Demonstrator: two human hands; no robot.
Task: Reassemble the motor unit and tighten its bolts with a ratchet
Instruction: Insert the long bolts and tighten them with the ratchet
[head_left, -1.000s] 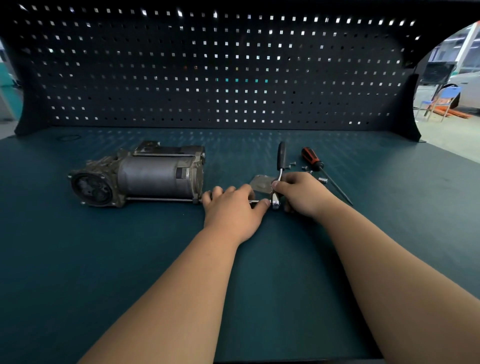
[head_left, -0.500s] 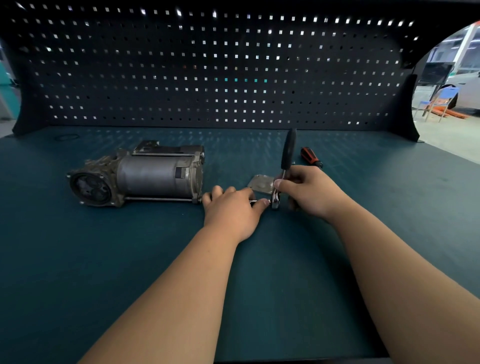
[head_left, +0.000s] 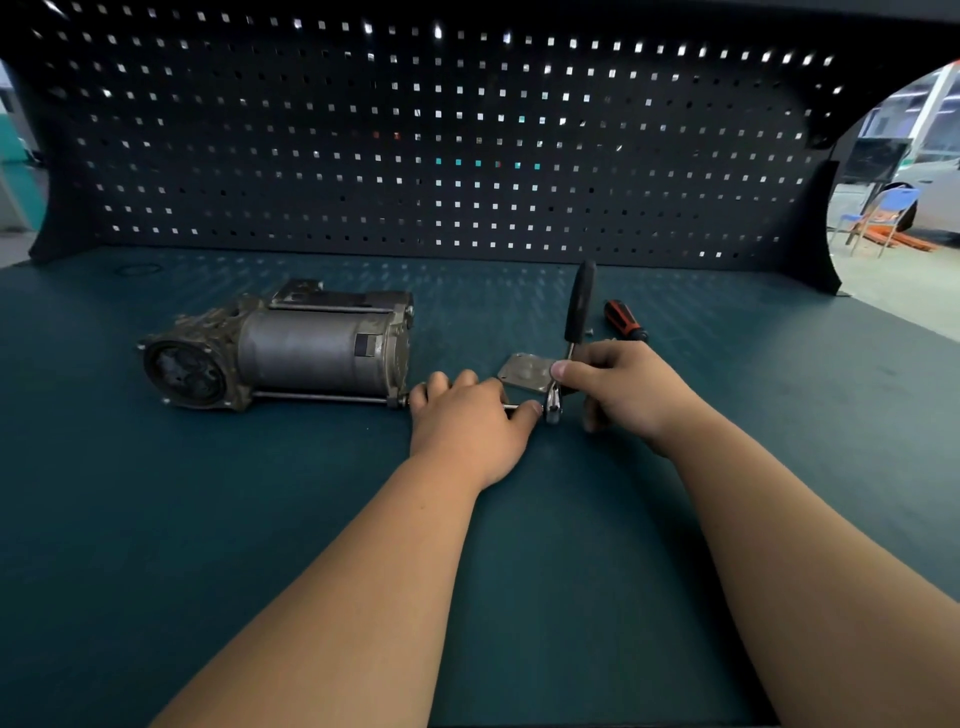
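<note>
The grey motor unit (head_left: 291, 353) lies on its side at centre left of the bench, a long bolt running along its near side. My left hand (head_left: 470, 421) grips the extension bar that reaches from the bolt's end to the ratchet head; most of the bar is hidden under the hand. My right hand (head_left: 623, 387) grips the ratchet (head_left: 577, 312) low on its shaft, thumb near the head. The black handle stands up and leans away from me. A flat metal cover plate (head_left: 524, 371) lies just behind the ratchet head.
A red-and-black screwdriver (head_left: 623, 319) lies behind my right hand, with a small loose screw (head_left: 589, 331) beside it. The dark pegboard (head_left: 441, 140) walls off the back of the green bench (head_left: 156, 519). The bench's right edge opens onto a workshop floor.
The ratchet handle has swung up from lying flat on the bench to standing nearly upright. My right hand rose with it. My left hand stayed on the bar.
</note>
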